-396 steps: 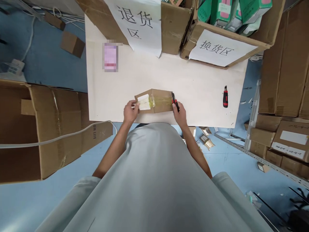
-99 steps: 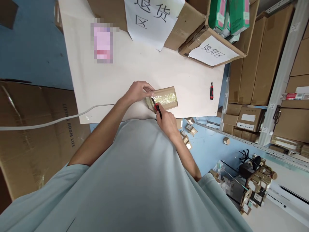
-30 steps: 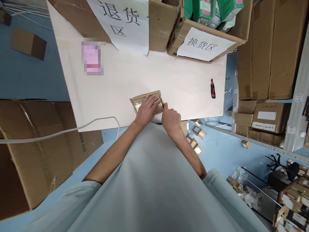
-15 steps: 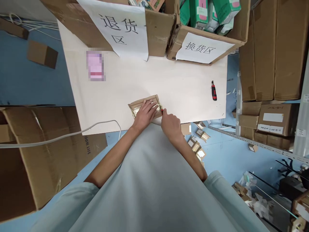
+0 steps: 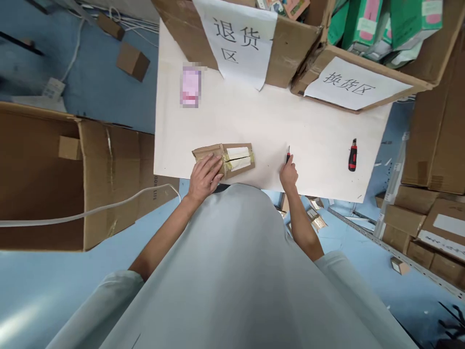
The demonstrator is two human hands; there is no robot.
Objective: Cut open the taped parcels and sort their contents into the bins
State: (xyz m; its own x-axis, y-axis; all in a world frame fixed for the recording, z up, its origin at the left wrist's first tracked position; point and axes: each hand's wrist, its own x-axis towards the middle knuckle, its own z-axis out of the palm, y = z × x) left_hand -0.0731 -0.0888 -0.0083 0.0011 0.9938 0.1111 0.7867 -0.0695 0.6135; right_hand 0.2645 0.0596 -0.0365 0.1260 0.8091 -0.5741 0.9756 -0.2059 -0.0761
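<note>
A small brown cardboard box [image 5: 238,160] with two white strips and yellowish tape on top lies on the white table near its front edge. My left hand [image 5: 205,178] rests on the box's left part, fingers spread over a raised flap. To the right, my right hand [image 5: 289,175] is closed around a small black and red knife [image 5: 288,156], its blade pointing away from me, apart from the box. A second red and black cutter [image 5: 352,155] lies farther right on the table. What is inside the box cannot be seen.
Two large cartons with paper signs [image 5: 236,41] [image 5: 352,83] stand along the table's far side; the right one holds green boxes [image 5: 414,22]. A blurred pink item [image 5: 191,87] lies at the back left. A grey cable [image 5: 123,202] crosses at the left.
The box now has its white-striped side up and a flap raised. My right hand has moved away to the right with the knife. The view has shifted left.
</note>
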